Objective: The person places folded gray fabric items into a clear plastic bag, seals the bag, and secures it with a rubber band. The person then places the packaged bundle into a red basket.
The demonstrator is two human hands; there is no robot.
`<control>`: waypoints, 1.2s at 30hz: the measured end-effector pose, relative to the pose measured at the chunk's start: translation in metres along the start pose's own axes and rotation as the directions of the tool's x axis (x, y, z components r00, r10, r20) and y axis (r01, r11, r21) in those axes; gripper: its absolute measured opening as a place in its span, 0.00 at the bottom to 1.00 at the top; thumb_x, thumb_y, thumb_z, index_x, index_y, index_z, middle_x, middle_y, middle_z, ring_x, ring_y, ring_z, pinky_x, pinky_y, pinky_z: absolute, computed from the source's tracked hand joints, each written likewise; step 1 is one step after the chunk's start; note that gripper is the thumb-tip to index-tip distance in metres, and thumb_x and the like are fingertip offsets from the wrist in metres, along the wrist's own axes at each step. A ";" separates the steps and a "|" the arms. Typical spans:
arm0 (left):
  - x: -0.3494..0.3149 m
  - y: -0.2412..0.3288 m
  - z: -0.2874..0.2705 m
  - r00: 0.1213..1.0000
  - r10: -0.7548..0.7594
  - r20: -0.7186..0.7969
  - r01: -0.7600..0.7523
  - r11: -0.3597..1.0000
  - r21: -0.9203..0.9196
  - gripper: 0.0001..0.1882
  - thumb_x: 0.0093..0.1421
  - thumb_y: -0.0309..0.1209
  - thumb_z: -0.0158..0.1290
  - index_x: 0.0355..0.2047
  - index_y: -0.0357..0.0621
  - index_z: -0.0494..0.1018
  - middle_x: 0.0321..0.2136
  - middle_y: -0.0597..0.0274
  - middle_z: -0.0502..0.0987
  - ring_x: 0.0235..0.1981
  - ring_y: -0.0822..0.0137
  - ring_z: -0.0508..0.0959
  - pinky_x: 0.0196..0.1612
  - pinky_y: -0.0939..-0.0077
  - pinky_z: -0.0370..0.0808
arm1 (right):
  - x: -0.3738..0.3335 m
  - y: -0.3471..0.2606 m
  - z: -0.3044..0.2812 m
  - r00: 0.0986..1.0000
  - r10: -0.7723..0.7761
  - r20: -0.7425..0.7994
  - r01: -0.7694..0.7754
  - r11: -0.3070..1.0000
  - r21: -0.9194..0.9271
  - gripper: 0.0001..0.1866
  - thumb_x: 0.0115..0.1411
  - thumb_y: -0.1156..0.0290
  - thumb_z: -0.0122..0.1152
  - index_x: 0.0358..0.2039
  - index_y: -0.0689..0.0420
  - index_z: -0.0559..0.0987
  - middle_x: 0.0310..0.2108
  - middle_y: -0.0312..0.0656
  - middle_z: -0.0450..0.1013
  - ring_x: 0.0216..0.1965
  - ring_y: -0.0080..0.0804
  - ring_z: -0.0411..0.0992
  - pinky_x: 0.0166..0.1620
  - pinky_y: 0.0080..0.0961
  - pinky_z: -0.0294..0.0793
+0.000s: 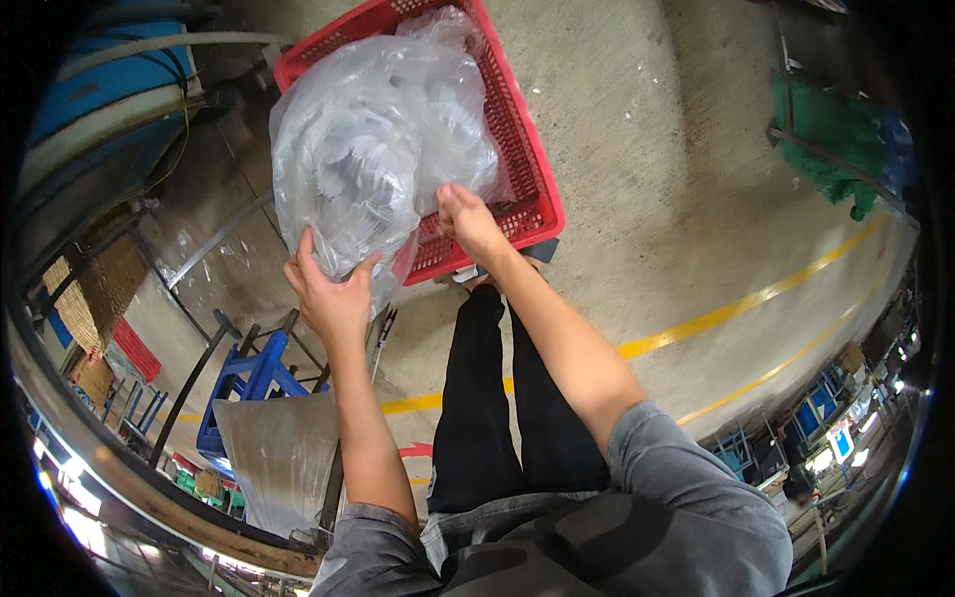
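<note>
A clear plastic bag [443,129] packed with whitish contents lies in a red perforated plastic basket [542,189] on the floor in front of my feet. What fills the bag is blurred by the plastic. My left hand [334,298] rests against the bag's near left side, thumb and fingers spread apart around its edge. Over the basket's near part, my right hand [464,217] is closed in a pinch at the bag's near right edge, with the plastic between its fingers.
Left of me stand a blue plastic stool [261,373] and a clear plastic sheet [279,448] beside it. A blue machine [109,90] is at the upper left. Green cloth or sacking [836,139] hangs at the right. A yellow line [736,303] crosses the concrete floor.
</note>
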State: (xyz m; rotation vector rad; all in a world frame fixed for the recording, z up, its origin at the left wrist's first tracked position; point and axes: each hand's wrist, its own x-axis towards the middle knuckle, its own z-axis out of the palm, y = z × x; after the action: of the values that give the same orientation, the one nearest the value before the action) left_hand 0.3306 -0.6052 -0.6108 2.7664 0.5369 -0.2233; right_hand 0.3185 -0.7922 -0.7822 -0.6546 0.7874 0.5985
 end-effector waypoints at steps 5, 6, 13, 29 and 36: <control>0.008 0.013 -0.013 0.998 -0.049 0.031 0.048 0.998 0.039 0.53 0.45 0.49 0.80 0.69 0.59 0.66 0.60 0.52 0.71 0.57 0.40 0.78 0.53 0.44 0.78 | -0.011 -0.008 -0.015 0.922 -0.256 -0.292 0.041 0.812 -0.582 0.23 0.72 0.52 0.63 0.50 0.62 0.76 0.37 0.44 0.78 0.39 0.39 0.77 0.47 0.36 0.78; 0.011 0.013 -0.013 0.999 -0.028 0.020 0.028 1.000 0.013 0.53 0.45 0.49 0.80 0.69 0.59 0.67 0.59 0.52 0.71 0.58 0.40 0.77 0.53 0.44 0.77 | -0.001 -0.007 -0.020 0.866 -0.318 -0.386 -0.010 0.760 -0.649 0.28 0.70 0.51 0.65 0.54 0.65 0.75 0.41 0.51 0.82 0.44 0.48 0.82 0.50 0.39 0.80; 0.013 -0.006 -0.004 0.997 0.067 -0.032 -0.067 0.998 0.004 0.53 0.44 0.46 0.81 0.69 0.53 0.67 0.58 0.49 0.72 0.60 0.39 0.75 0.58 0.45 0.75 | 0.098 0.013 -0.012 0.943 -0.193 -0.272 0.128 0.963 -0.238 0.21 0.72 0.60 0.64 0.57 0.60 0.73 0.44 0.44 0.77 0.39 0.33 0.76 0.44 0.33 0.76; 0.051 0.017 -0.038 0.994 -0.028 0.102 0.032 0.999 -0.041 0.50 0.47 0.50 0.78 0.70 0.63 0.68 0.60 0.53 0.75 0.63 0.45 0.76 0.59 0.49 0.76 | -0.120 -0.094 0.076 0.977 0.067 -0.204 -0.077 0.996 -0.044 0.05 0.75 0.64 0.55 0.39 0.46 0.75 0.25 0.22 0.61 0.21 0.13 0.51 0.24 0.18 0.50; 0.051 0.042 -0.031 0.988 -0.114 0.108 0.113 0.993 0.018 0.48 0.50 0.47 0.76 0.70 0.67 0.67 0.61 0.54 0.74 0.60 0.45 0.79 0.56 0.49 0.78 | -0.252 -0.105 0.112 0.989 0.060 -0.133 -0.065 0.997 -0.036 0.08 0.73 0.70 0.57 0.35 0.50 0.80 0.26 0.23 0.69 0.25 0.11 0.63 0.27 0.18 0.59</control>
State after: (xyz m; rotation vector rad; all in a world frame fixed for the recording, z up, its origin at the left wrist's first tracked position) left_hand 0.3964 -0.6149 -0.5806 2.7179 0.6668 -0.4023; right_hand 0.2985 -0.8394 -0.4917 -0.7140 0.9241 0.6339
